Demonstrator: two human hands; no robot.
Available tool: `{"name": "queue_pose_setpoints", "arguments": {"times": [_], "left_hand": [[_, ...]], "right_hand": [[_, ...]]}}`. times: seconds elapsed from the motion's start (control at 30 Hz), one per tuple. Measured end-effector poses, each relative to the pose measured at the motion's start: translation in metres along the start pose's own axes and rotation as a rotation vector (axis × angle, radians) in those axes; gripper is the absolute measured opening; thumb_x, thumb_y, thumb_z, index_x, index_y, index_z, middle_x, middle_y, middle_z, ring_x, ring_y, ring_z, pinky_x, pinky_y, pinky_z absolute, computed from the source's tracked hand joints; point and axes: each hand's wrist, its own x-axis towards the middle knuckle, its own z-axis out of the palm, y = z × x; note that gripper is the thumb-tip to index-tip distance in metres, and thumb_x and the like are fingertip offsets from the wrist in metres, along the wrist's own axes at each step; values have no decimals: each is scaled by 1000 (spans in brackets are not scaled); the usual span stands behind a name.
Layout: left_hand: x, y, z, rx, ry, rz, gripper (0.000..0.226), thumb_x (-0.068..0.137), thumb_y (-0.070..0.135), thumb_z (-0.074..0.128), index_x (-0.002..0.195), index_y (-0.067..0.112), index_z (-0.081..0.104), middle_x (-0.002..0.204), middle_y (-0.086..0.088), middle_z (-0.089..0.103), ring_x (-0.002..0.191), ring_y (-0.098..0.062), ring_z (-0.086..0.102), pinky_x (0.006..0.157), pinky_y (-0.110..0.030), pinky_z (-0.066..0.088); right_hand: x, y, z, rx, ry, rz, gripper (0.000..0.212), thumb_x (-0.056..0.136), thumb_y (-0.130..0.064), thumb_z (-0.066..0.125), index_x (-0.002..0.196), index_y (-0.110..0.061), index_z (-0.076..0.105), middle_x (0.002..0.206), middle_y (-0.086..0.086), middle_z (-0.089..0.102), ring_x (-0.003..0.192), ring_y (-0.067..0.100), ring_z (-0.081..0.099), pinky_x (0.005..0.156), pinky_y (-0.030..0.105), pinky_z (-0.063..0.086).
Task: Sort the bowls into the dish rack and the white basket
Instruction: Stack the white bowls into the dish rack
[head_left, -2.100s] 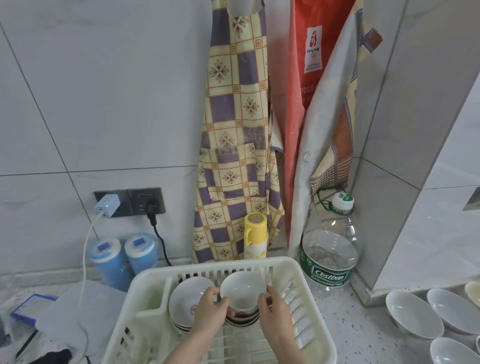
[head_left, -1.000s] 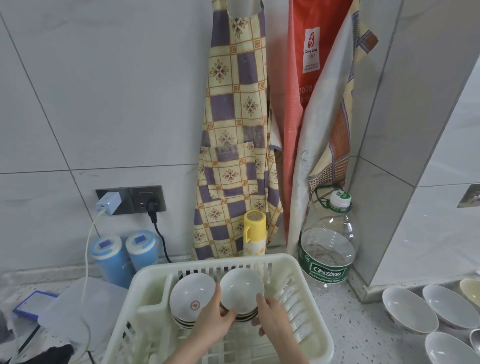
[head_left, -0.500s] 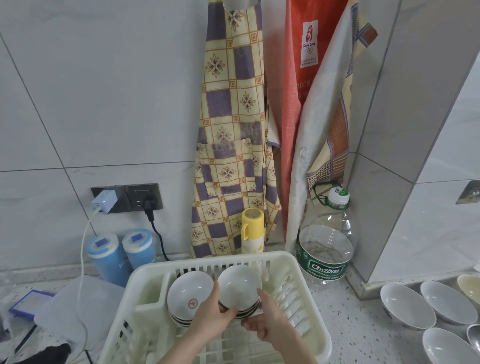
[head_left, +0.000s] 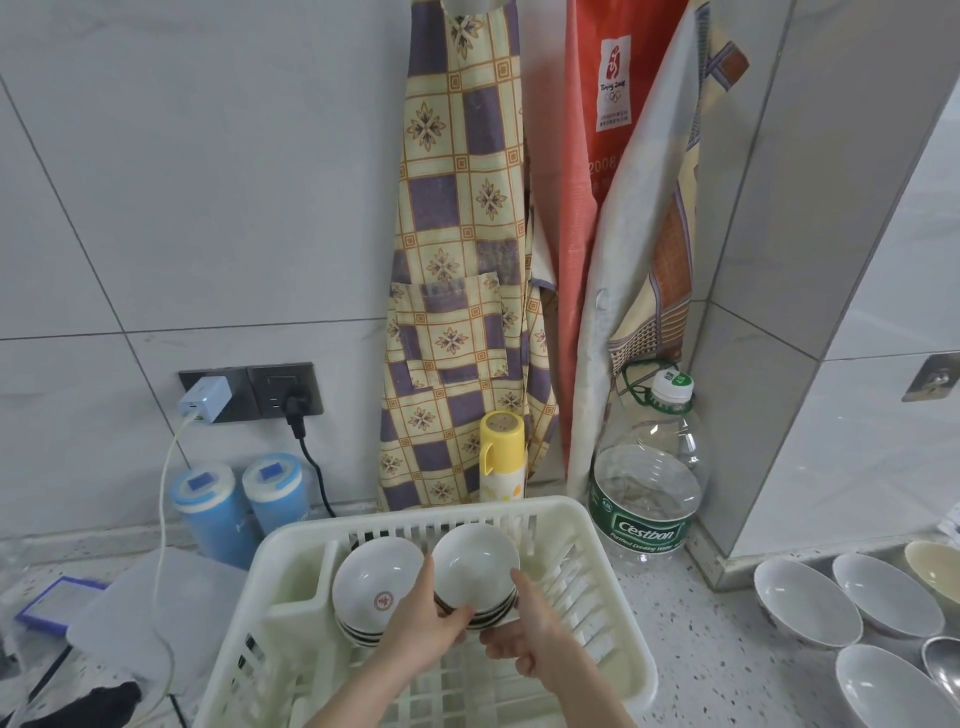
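Nearest the camera, both forearms reach forward into the white basket (head_left: 618, 670), a slotted plastic tub on the speckled desk (head_left: 727, 665). The left hand (head_left: 431, 623) grips the near-left side of the right stack of bowls (head_left: 475, 569), thumb up along the top bowl's rim and fingers (head_left: 457, 621) curled under the lower bowls. The right hand (head_left: 530, 639) cups the near-right side, its fingers curled below the stack and its thumb lying against the edge. Just left, touching or nearly touching it, leans a second stack (head_left: 376, 579), whose top bowl shows a red mark inside. These bowls look like glazed ceramic: stiff, smooth, probably slippery, and liable to chip if knocked together; several nested should weigh a fair amount, so a hold under the lowest bowl with thumbs steadying the top rim seems soundest. To the near right, well apart from the basket, loose white bowls (head_left: 805, 603) wait on the desk. Farther back stand a large water bottle (head_left: 647, 488), a yellow flask (head_left: 501, 457) and two blue canisters (head_left: 239, 504), with aprons (head_left: 457, 260) hanging against the tiled wall.
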Motion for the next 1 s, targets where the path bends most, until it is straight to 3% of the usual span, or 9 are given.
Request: {"name": "queue_pose_setpoints", "arguments": {"times": [0.07,0.13,0.17,0.23,0.33,0.47,0.57,0.73,1.0], "left_hand": [[-2,1,1,-48,24,19,80,88,28,66,152,35,17,101,5,71,75,-6,72,74,-26,58],[-4,1,2,-71,45,0,84,88,26,65,153,30,13,100,-1,73,77,-9,71,71,-26,57],[-6,1,2,-74,54,-27,88,89,27,64,155,29,6,98,-4,74,75,-9,69,66,-23,55],[-9,0,0,-93,82,-61,88,93,29,59,157,25,-2,88,-5,76,70,-6,65,58,-19,49],[-19,1,-6,-169,135,-47,75,97,31,55,157,23,10,74,8,76,83,-8,68,68,-25,49],[-40,7,-6,-303,201,-18,69,98,32,56,155,24,18,72,12,75,88,-6,67,85,-38,51],[-57,15,8,-419,233,15,54,99,27,55,147,30,31,74,9,75,61,1,61,68,-34,46],[-88,40,48,-477,193,85,30,99,22,55,125,36,48,73,5,74,51,4,54,58,-25,41],[-129,95,142,-419,76,132,13,100,23,55,107,30,62,71,4,73,51,5,55,52,-11,41]], "right_hand": [[-4,0,-1,-36,22,-39,44,97,-58,28,117,-22,45,88,12,75,57,20,69,41,21,30],[-10,1,-2,-75,99,-147,43,97,-56,29,113,-21,48,94,9,70,67,21,69,47,27,48],[-12,2,-3,-117,165,-219,44,95,-57,30,104,-19,52,91,6,68,72,22,69,58,31,55],[-17,4,-5,-213,313,-340,44,88,-59,27,85,-24,54,83,2,69,76,21,67,75,37,53],[-30,0,-6,-83,396,-433,36,91,-50,29,90,-25,54,79,-3,71,73,11,60,69,34,44],[-50,-7,-16,292,271,-440,22,96,-20,46,107,-18,65,71,1,73,52,12,44,52,23,38],[-71,2,-34,328,250,-530,21,96,-17,49,101,-22,69,67,2,73,42,6,40,42,16,35],[-99,35,-76,452,275,-548,23,98,-11,48,100,-13,70,64,5,69,42,8,38,40,16,33],[-119,81,-181,419,360,-478,22,98,-13,49,98,-16,71,65,4,70,40,7,40,41,16,34]]}}
